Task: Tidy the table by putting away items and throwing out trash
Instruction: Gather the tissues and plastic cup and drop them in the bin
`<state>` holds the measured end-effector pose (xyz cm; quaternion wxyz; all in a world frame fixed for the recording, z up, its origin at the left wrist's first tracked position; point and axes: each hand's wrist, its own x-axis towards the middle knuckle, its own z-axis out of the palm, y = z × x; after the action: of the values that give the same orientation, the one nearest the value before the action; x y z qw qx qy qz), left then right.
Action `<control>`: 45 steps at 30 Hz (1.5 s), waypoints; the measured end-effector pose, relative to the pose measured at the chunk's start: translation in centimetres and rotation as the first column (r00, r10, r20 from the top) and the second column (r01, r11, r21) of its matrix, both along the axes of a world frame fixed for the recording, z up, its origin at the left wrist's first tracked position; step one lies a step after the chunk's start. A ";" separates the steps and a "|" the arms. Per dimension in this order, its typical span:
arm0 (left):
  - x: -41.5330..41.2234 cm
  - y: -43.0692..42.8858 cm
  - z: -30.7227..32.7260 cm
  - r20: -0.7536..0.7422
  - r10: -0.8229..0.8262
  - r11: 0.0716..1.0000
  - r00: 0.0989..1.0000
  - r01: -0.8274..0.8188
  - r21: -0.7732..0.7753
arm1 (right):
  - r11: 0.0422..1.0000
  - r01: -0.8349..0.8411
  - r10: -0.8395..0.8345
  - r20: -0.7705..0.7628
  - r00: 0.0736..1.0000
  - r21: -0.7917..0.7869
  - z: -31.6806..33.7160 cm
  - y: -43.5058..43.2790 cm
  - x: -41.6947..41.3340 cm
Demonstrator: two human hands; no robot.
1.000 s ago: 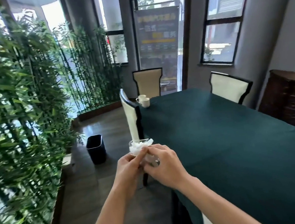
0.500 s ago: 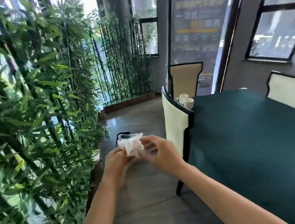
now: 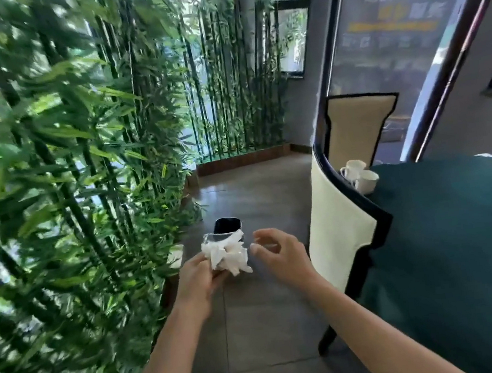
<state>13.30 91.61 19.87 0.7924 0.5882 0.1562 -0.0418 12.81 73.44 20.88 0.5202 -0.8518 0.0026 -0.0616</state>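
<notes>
Before the black bin, half hidden, my left hand grips a tissue-stuffed clear cup; my right hand hovers released.

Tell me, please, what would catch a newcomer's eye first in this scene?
Probably the crumpled white tissue, stuffed in a clear cup and held by the left hand at centre, with the right hand open beside it. Dense bamboo fills the left side, and a black bin stands on the floor just beyond.

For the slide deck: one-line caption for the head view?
Left hand holds crumpled tissue above black bin; right hand open beside it.
</notes>
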 end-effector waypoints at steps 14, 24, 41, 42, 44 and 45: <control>23.7 -7.3 -1.2 -0.081 0.049 0.999 0.996 -0.047 0.028 | 0.996 -0.022 0.032 -0.125 0.992 0.087 -2.2 -7.4 27.6; 41.7 -5.8 -8.0 -0.190 0.086 0.996 0.978 -0.079 0.044 | 0.987 0.031 0.012 -0.266 0.964 0.158 -8.0 -6.4 45.1; 70.5 -0.3 -43.8 -0.680 0.173 0.985 0.713 -0.105 0.140 | 0.981 0.193 -0.105 -0.750 0.653 0.030 -41.9 -1.5 71.5; 71.0 -0.4 -46.8 -0.686 0.176 0.982 0.705 -0.080 0.170 | 0.983 0.180 -0.092 -0.758 0.645 0.034 -44.6 -1.3 72.1; 72.2 -0.7 -52.4 -0.682 0.183 0.977 0.708 -0.057 0.204 | 0.991 0.127 -0.055 -0.774 0.631 0.033 -49.7 -1.0 73.3; 72.8 -0.7 -55.1 -0.683 0.191 0.975 0.705 -0.053 0.217 | 0.993 0.111 -0.041 -0.783 0.621 0.036 -52.1 -1.0 74.0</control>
<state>86.10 90.95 -35.21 0.6182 0.5864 0.4862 -0.1941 86.81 72.48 -31.20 0.4985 -0.7716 0.2663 0.2920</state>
